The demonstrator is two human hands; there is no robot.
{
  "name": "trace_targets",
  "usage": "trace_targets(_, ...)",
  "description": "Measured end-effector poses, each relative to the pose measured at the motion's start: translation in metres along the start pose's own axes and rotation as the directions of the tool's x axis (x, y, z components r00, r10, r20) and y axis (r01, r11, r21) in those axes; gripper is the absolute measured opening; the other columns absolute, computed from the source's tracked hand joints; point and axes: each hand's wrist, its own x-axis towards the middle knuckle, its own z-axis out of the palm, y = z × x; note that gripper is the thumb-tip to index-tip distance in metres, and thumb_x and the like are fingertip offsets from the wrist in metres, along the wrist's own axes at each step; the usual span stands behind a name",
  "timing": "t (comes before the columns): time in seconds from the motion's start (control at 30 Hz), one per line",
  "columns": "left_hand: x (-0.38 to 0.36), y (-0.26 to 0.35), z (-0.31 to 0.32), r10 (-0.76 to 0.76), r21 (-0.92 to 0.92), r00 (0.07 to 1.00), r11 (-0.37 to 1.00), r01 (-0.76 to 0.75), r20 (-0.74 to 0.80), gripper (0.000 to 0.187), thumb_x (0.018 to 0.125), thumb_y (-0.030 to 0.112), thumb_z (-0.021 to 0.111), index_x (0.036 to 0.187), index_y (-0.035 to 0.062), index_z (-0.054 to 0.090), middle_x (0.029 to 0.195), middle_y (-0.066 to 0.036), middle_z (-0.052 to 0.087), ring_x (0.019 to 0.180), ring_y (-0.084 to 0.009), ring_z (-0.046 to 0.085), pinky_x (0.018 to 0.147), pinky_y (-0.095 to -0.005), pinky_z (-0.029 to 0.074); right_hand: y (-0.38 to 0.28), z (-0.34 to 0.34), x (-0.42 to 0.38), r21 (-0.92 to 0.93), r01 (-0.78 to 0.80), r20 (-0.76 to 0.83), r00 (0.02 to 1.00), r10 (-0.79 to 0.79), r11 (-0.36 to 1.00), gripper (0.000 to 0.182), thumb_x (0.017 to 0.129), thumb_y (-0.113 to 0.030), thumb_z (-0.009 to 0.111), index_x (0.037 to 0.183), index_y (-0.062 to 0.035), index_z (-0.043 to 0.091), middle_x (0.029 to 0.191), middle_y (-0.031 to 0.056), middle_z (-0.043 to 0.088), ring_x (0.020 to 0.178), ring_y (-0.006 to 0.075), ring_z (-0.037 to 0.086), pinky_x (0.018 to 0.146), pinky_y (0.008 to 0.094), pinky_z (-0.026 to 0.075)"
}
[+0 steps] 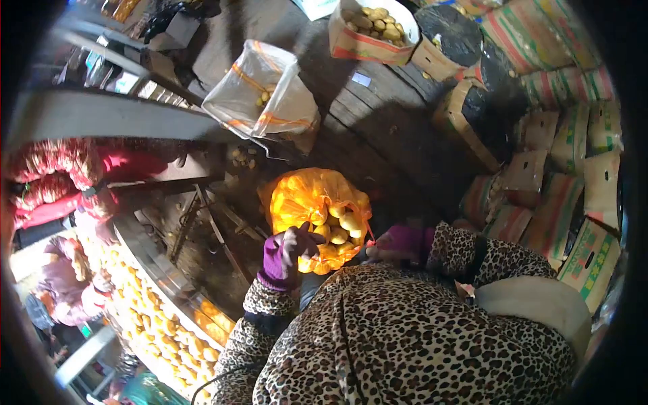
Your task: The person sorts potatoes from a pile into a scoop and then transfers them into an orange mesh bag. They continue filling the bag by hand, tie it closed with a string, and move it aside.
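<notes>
An orange mesh bag (287,196) stands in front of me with its mouth open, and several potatoes (339,234) show inside. My left hand (291,251), in a purple and dark grey glove, is closed on the left rim of the bag. At the bag's right side is my right hand (403,244), in a purple glove and somewhat blurred. Its dark fingertips are closed at a red drawstring (370,241) that runs from the bag's rim. The bag's lower part is hidden by my hands and leopard-print clothing.
Left of me, a long sorting table (158,331) carries many potatoes, with another person (67,277) beyond it. Ahead stand a white sack (297,111) and a carton of potatoes (337,40). Stacked cartons (560,202) line the right side. Metal legs (223,236) stand left of the bag.
</notes>
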Motion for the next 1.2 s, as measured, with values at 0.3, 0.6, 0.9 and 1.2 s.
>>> trace_targets(0.3, 0.026, -0.016, 0.005, 0.070, -0.281, 0.998, 0.957, -0.066, 0.004, 0.047, 0.101, 0.025, 0.031, 0.074, 0.0005, 0.059, 0.064, -0.008, 0.063, 0.051, -0.0089, 0.049, 0.058, -0.0217, 0.045, 0.020, 0.016, -0.005, 0.171, 0.017, 0.025, 0.999, -0.022, 0.985, 0.045, 0.093, -0.047, 0.052, 0.078, -0.0065, 0.064, 0.059, -0.0022, 0.052, 0.055, 0.0071, 0.048, 0.054, 0.0260, 0.041)
trace_targets(0.6, -0.053, -0.014, 0.022, -0.176, -0.038, 0.834, 0.982, 0.183, -0.523, 0.039, 0.094, 0.033, 0.050, 0.061, 0.0142, 0.046, 0.046, 0.003, 0.041, 0.038, -0.0106, 0.040, 0.040, -0.0294, 0.037, 0.031, 0.033, 0.023, 0.095, 0.161, -0.255, 0.958, -0.132, 0.982, 0.047, 0.095, -0.044, 0.050, 0.068, -0.0075, 0.062, 0.061, -0.0044, 0.054, 0.058, 0.0063, 0.044, 0.056, 0.0274, 0.039)
trace_targets(0.9, -0.040, 0.015, 0.009, -0.183, 0.444, 0.959, 0.856, 0.264, -0.218, 0.051, 0.091, 0.045, 0.052, 0.068, 0.0014, 0.063, 0.055, -0.003, 0.058, 0.049, -0.0117, 0.053, 0.051, -0.0292, 0.044, 0.003, 0.025, 0.015, -0.178, 0.262, -0.411, 0.856, -0.313, 0.949, 0.047, 0.093, -0.042, 0.055, 0.065, -0.0048, 0.060, 0.056, -0.0022, 0.050, 0.057, 0.0060, 0.041, 0.052, 0.0302, 0.035)
trace_targets(1.2, -0.004, -0.009, -0.023, -0.043, 0.296, 0.999, 0.954, 0.043, -0.004, 0.046, 0.092, 0.044, 0.056, 0.064, 0.0074, 0.059, 0.055, 0.000, 0.054, 0.049, -0.0101, 0.050, 0.046, -0.0283, 0.037, 0.006, 0.020, 0.005, -0.243, 0.261, -0.506, 0.787, -0.352, 0.934, 0.042, 0.089, -0.044, 0.061, 0.087, -0.0036, 0.068, 0.064, 0.0022, 0.061, 0.063, 0.0077, 0.053, 0.059, 0.0310, 0.043)
